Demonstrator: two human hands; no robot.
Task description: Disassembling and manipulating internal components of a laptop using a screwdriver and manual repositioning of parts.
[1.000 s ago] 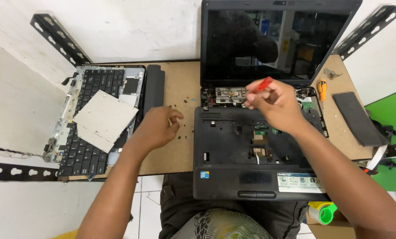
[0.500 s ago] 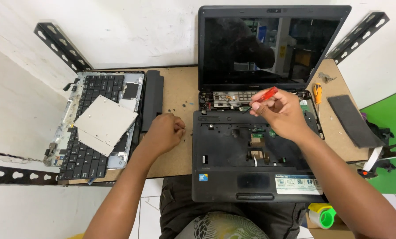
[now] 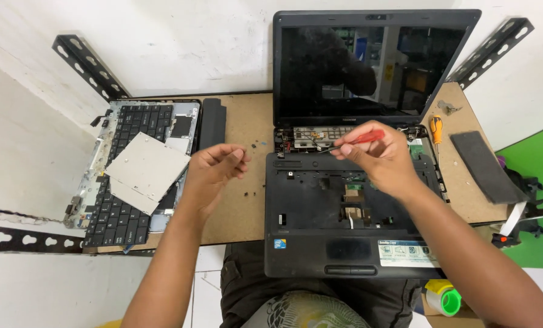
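Observation:
A black laptop (image 3: 320, 206) lies open on the brown table (image 3: 247, 121), its keyboard removed and inner parts exposed near the hinge. My right hand (image 3: 381, 158) is shut on a red-handled screwdriver (image 3: 362, 137) whose tip points left toward the exposed strip below the screen. My left hand (image 3: 214, 173) hovers over the bare table left of the laptop, fingers curled and pinched together; whether they hold a small screw I cannot tell. Tiny dark screws (image 3: 254, 145) lie on the table near it.
The removed keyboard (image 3: 126, 176) sits at the left with a flat silver drive (image 3: 145, 170) on top and a black battery (image 3: 212, 121) beside it. An orange-handled screwdriver (image 3: 436, 129) and a black pad (image 3: 483, 165) lie at the right. A green tape roll (image 3: 444, 297) is below.
My left hand has lifted off the table and turned, fingers now pinched together. My right hand has shifted slightly with the screwdriver near the hinge area.

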